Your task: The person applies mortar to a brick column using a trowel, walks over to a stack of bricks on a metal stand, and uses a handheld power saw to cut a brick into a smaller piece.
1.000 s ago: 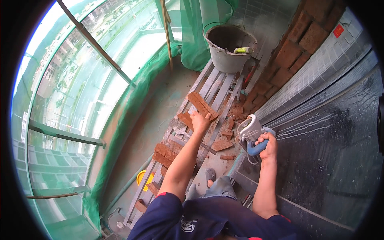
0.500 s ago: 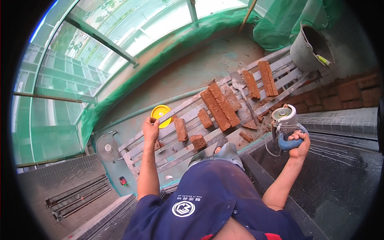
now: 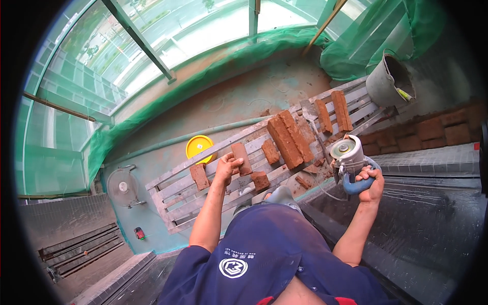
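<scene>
My right hand (image 3: 370, 184) is wrapped round the blue handle of a handheld disc cutter (image 3: 354, 157), its round blade facing up under a pale guard. It is held up to the right of a slatted metal platform (image 3: 226, 144). Over the platform's left part, my left hand (image 3: 229, 169) has its fingers partly bent and apart, at the edge of a red brick piece (image 3: 242, 158); whether they touch it I cannot tell. Beside it lie another brick piece (image 3: 200, 176) and a short chunk (image 3: 260, 180). Longer bricks (image 3: 285, 141) lie together in the middle.
A trowel (image 3: 308, 110) and two narrow bricks (image 3: 341, 111) lie farther right, before a grey bucket (image 3: 382, 86). Beyond the platform is a yellow round lid (image 3: 200, 146). A fan (image 3: 122, 187) and small red device (image 3: 139, 233) are at left. Laid brickwork (image 3: 429, 131) runs along the right.
My left hand has moved right, from above the left brick piece to the one beside it. The cutter stays in my right hand, slightly shifted left in view. The view has tilted a little.
</scene>
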`<state>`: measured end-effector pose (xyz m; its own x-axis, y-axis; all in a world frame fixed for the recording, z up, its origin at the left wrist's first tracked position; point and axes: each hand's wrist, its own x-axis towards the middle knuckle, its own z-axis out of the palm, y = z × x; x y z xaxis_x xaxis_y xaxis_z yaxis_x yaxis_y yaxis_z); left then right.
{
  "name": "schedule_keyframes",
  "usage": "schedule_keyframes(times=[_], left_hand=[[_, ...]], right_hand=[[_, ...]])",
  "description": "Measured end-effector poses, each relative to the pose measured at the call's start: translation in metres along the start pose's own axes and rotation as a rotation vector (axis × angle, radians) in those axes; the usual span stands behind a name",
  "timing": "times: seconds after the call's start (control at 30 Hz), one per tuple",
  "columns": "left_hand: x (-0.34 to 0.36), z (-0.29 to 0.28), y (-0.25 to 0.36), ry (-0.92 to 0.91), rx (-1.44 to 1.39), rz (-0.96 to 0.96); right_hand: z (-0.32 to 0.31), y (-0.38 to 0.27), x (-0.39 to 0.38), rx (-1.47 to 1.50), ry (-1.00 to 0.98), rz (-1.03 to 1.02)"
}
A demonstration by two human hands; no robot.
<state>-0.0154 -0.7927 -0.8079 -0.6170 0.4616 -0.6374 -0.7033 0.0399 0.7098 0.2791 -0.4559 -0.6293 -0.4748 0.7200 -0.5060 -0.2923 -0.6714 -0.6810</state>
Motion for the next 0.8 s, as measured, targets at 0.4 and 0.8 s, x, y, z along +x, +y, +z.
schedule_keyframes(times=[0.4, 0.8], left_hand=[[0.046, 0.114, 0.014, -0.67, -0.486, -0.092], [0.068, 0.188, -0.009, -0.053, -0.145, 0.093]], right_hand=[[0.003, -0.01, 0.007, -0.061, -0.031, -0.005], [0.016, -0.003, 0.032, -0.279, -0.037, -0.024]])
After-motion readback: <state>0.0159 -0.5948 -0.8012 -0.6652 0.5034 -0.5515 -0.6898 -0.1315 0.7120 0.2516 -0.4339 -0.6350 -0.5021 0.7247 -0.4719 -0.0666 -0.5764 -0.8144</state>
